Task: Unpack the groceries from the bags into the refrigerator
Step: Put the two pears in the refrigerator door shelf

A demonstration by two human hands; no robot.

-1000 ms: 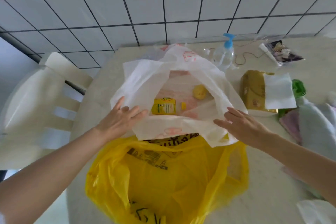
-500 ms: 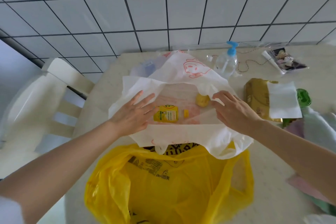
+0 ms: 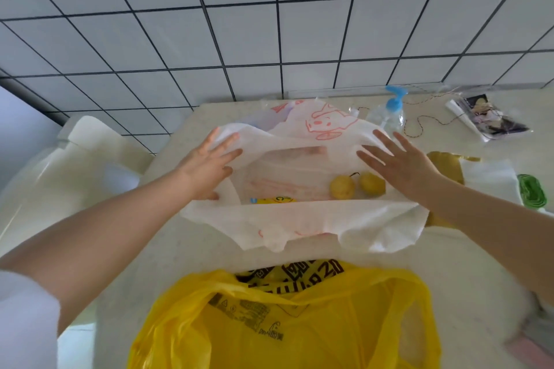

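Note:
A white bag [image 3: 302, 223] with red drawings lies open on the table. Inside it I see two small yellow fruits [image 3: 342, 187] and the top of a yellow carton [image 3: 274, 200]. My left hand [image 3: 207, 168] presses flat on the bag's left rim, fingers straight and spread. On the right rim rests my right hand [image 3: 398, 163], fingers also straight, beside the fruits. Neither hand holds anything. Nearer to me stands a yellow plastic bag [image 3: 284, 323] with black print, its mouth open.
A clear pump bottle [image 3: 389, 114] with a blue top stands behind the white bag. A gold package [image 3: 443, 168] under a white tissue, a green roll [image 3: 532, 195] and a packet [image 3: 488, 117] lie right. A white chair [image 3: 75, 177] stands left.
Both hands have spread the white bag's mouth wider, moving apart and toward the far rim. A second yellow fruit is now in sight; the carton is mostly hidden behind the near rim.

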